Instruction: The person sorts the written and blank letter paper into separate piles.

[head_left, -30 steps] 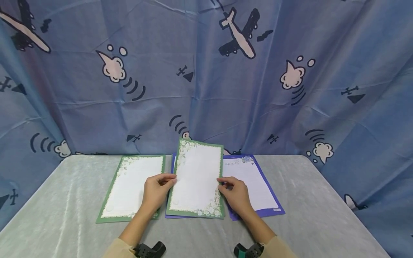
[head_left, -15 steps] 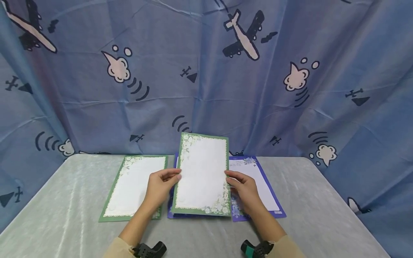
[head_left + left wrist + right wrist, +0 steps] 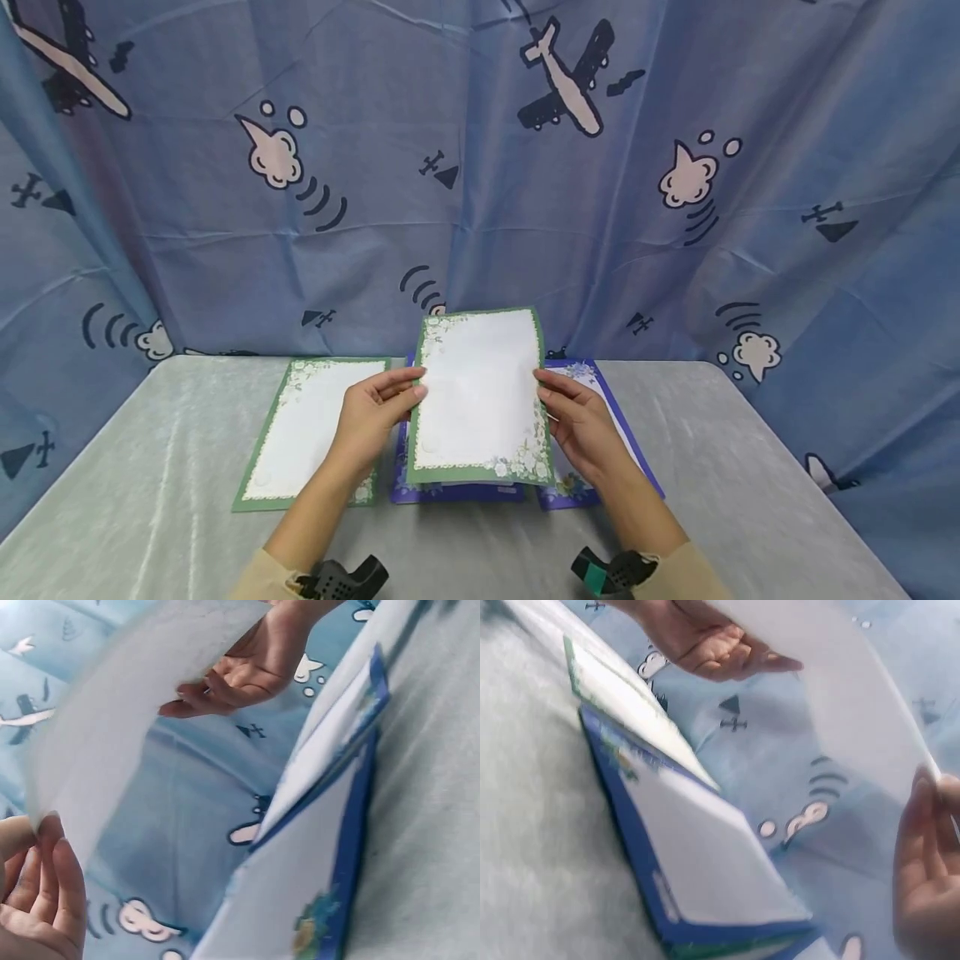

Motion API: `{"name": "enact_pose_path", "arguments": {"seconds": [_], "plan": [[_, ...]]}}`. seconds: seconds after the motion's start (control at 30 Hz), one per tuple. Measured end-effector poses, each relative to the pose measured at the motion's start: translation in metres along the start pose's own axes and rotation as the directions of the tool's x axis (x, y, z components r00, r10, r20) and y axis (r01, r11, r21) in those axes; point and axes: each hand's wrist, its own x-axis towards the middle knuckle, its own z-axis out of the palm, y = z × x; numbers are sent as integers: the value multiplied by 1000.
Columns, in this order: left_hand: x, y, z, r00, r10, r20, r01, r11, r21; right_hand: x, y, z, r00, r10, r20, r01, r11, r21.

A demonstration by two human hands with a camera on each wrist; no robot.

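A sheet of paper (image 3: 480, 392) with a green floral border is held up off the table by both hands. My left hand (image 3: 375, 408) pinches its left edge between thumb and fingers, and my right hand (image 3: 581, 421) pinches the right edge. In the left wrist view the raised sheet (image 3: 105, 727) bows between the two hands. Beneath it lies a purple-bordered sheet (image 3: 457, 493), largely covered in the head view. The right wrist view shows this lower sheet (image 3: 705, 847) with a floral corner and a bit of green at its edge.
Left of my hands a green-bordered sheet (image 3: 307, 433) lies flat on the grey cloth-covered table (image 3: 172, 467). Another purple-bordered sheet (image 3: 566, 492) lies to the right, partly behind my right hand. A blue patterned curtain (image 3: 480, 167) hangs along the table's back edge.
Both hands have raised the green-bordered sheet from the middle pile and shifted it slightly right. More of the purple-bordered sheet beneath now shows. The side sheets stay put.
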Motion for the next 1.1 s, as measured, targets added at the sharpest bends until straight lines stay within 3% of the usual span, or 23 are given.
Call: {"name": "enact_pose_path", "arguments": {"seconds": [0.17,0.27,0.47,0.57,0.8,1.1], "plan": [[-5,17,-8,997,74,-23,-73,997,31,-4,-13,11,999,-36,-17,34,993,-109],[-7,26,-14,989,144,-30,-142,988,64,-6,-21,20,997,-73,-36,63,972,-225],[-11,43,-28,960,275,-57,-266,956,126,-5,-39,41,970,-244,-14,209,858,-469],[-14,52,-32,948,307,-84,-294,946,136,-3,-48,49,953,-303,14,272,833,-483],[-21,71,-45,915,363,-174,-339,928,154,5,-62,75,935,-353,34,330,832,-445],[-27,87,-65,885,353,-304,-338,935,105,14,-75,113,912,-403,83,394,796,-461]]}}
